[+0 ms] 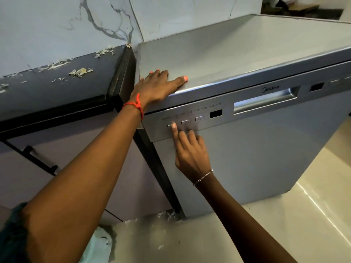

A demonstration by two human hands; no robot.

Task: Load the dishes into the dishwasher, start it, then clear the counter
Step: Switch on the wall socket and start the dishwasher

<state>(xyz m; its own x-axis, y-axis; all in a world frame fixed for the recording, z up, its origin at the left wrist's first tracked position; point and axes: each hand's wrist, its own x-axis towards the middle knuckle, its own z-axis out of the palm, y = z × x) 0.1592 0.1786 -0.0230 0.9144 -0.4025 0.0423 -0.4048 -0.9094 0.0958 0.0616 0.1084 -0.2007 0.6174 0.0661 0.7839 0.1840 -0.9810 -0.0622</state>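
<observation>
A silver freestanding dishwasher (256, 149) fills the middle and right of the view, its door closed. My left hand (159, 85) rests flat on the near left corner of its top, fingers spread. My right hand (190, 150) points with the index finger straight, and the fingertip presses the leftmost button (170, 126) on the control panel; the other fingers are curled. Two more buttons (199, 118) and a dark display (216, 113) sit to the right of it. The recessed door handle (266, 101) is further right. No dishes are in view.
A dark grey counter (57, 86) with peeling white flakes adjoins the dishwasher on the left. Below it are lilac cabinet doors with a black bar handle (39, 160). Marble wall tiles stand behind. A glossy cream floor (284, 224) lies at the lower right.
</observation>
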